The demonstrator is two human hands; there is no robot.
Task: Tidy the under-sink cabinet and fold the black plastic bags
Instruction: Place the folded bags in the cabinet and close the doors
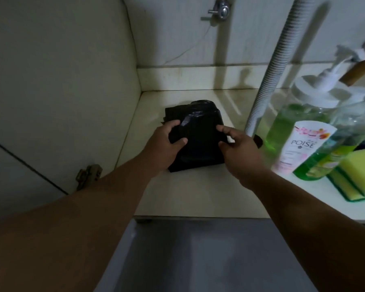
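On the cabinet floor (pixel 177 190), both hands grip folded black bags (pixel 198 131) beside a "POISE" bottle (pixel 299 146).

Folded black plastic bags (pixel 198 131), stacked in a flat, glossy bundle. The bundle lies on the cabinet floor (pixel 198 192), left of the corrugated drain hose (pixel 270 74).

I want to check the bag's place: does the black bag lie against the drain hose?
No, the black bag lies on the cabinet floor apart from the hose, with bare floor between them.
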